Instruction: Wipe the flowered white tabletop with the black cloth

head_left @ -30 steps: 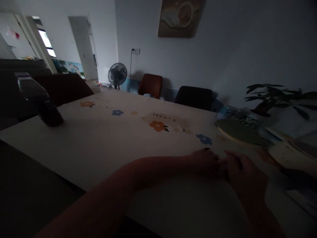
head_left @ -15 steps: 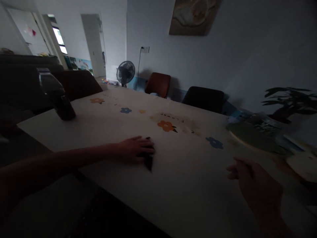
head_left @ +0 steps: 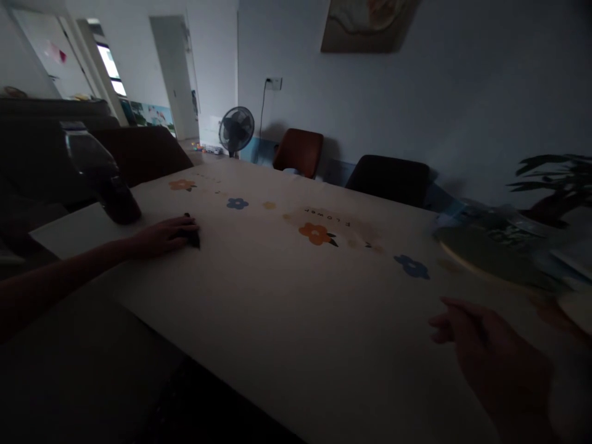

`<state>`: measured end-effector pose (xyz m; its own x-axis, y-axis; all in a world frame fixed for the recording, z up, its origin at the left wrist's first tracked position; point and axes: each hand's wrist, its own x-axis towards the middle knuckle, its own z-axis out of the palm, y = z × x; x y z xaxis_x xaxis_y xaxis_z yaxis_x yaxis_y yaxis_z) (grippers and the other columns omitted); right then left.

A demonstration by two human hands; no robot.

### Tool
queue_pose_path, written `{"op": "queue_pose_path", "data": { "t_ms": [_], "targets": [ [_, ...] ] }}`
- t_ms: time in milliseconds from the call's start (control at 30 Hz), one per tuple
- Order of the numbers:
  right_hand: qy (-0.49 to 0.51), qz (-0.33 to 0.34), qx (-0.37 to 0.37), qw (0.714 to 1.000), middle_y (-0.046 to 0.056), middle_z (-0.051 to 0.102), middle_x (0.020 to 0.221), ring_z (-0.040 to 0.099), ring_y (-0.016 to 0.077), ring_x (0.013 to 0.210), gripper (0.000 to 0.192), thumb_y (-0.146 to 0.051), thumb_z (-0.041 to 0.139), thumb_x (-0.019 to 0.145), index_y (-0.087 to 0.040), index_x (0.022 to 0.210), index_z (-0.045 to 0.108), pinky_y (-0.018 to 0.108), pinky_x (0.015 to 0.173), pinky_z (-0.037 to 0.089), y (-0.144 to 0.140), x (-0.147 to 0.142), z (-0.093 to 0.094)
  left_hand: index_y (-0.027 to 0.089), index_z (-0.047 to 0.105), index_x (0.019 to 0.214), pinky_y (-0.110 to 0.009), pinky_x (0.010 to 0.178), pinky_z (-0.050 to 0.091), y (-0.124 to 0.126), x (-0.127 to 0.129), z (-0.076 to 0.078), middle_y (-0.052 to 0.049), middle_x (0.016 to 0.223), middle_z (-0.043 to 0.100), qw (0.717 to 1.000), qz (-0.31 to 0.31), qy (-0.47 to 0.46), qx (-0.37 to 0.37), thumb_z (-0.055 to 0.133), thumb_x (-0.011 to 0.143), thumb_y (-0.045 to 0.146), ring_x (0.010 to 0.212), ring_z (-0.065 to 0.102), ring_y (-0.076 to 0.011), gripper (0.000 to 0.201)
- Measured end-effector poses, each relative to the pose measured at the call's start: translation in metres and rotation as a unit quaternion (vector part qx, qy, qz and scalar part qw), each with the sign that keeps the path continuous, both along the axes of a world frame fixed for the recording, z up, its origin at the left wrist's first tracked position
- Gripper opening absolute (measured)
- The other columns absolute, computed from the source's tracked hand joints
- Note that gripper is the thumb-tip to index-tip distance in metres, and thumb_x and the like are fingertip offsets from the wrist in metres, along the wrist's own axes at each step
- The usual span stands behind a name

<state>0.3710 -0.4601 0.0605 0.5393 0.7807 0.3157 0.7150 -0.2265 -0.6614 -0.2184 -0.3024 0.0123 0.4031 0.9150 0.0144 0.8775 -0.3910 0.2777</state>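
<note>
- Left hand (head_left: 163, 237) is stretched way out across the table (head_left: 277, 296), fingers lying over a small dark object (head_left: 193, 237) and pressing it to the cloth, though a real grip is hard to make out.
- That object sits near the left edge, just beside a dark bottle (head_left: 99, 172).
- Right hand (head_left: 490, 351) hovers low over the near right side, loosely curled, holding nothing I can see.
- Pretty dim room; green plate (head_left: 485, 254) off to the right.

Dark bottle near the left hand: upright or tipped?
Upright. The bottle stands on its base on the table, just beyond the left hand.
</note>
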Motion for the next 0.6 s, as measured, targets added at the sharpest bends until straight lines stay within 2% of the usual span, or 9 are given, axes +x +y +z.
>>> {"op": "queue_pose_path", "data": {
  "t_ms": [133,233,300,367,500,600],
  "targets": [
    [-0.015,0.037,0.029,0.999,0.004,0.069,0.064,0.070,0.0252,0.065,0.049,-0.060,0.045,0.070,-0.021,0.089,0.067,0.037,0.071,0.053,0.001,-0.004,-0.003,0.025,0.049,0.148,-0.047,0.127,0.020,-0.003,0.037,-0.003,-0.006,0.163,0.029,1.000,-0.016,0.009,-0.017,0.033,0.091,0.070,0.152,0.026,-0.0296,0.074],
    [-0.022,0.083,0.052,0.995,0.003,0.068,0.063,0.067,0.0204,0.056,0.042,-0.055,0.047,0.077,-0.020,0.090,0.068,0.031,0.061,0.053,0.001,-0.008,-0.005,0.023,0.040,0.154,-0.047,0.128,0.018,-0.006,0.090,-0.001,-0.006,0.164,0.028,0.998,-0.051,0.011,-0.019,0.032,0.094,0.064,0.153,0.024,-0.0279,0.073],
    [-0.019,0.102,0.074,0.992,0.002,0.067,0.062,0.066,0.0184,0.053,0.038,-0.052,0.049,0.079,-0.020,0.090,0.067,0.028,0.056,0.052,0.001,-0.009,-0.007,0.020,0.032,0.157,-0.046,0.128,0.019,-0.009,0.136,0.002,-0.007,0.163,0.029,0.996,-0.087,0.008,-0.027,0.033,0.096,0.058,0.153,0.024,-0.0269,0.071],
    [-0.020,0.111,0.097,0.989,0.001,0.067,0.061,0.065,0.0170,0.052,0.035,-0.049,0.050,0.082,-0.020,0.091,0.067,0.026,0.054,0.052,0.000,-0.008,-0.008,0.019,0.031,0.157,-0.043,0.128,0.020,-0.013,0.188,0.005,-0.008,0.163,0.031,0.989,-0.145,0.003,-0.030,0.035,0.098,0.053,0.153,0.025,-0.0258,0.068],
    [-0.025,0.109,0.139,0.984,0.001,0.067,0.062,0.064,0.0154,0.051,0.031,-0.044,0.050,0.086,-0.019,0.092,0.067,0.025,0.052,0.052,-0.003,-0.004,-0.007,0.019,0.041,0.150,-0.037,0.126,0.024,-0.020,0.299,0.007,-0.010,0.159,0.038,0.952,-0.307,-0.009,0.010,0.038,0.101,0.051,0.150,0.029,-0.0237,0.058],
    [-0.034,0.103,0.164,0.980,0.001,0.067,0.063,0.064,0.0146,0.051,0.029,-0.041,0.051,0.088,-0.018,0.094,0.068,0.024,0.050,0.051,-0.006,-0.002,-0.005,0.014,0.051,0.138,-0.038,0.120,0.033,-0.021,0.385,0.002,-0.015,0.148,0.049,0.923,-0.378,-0.024,0.072,0.042,0.101,0.049,0.139,0.043,-0.0253,0.052]
  ]
}}
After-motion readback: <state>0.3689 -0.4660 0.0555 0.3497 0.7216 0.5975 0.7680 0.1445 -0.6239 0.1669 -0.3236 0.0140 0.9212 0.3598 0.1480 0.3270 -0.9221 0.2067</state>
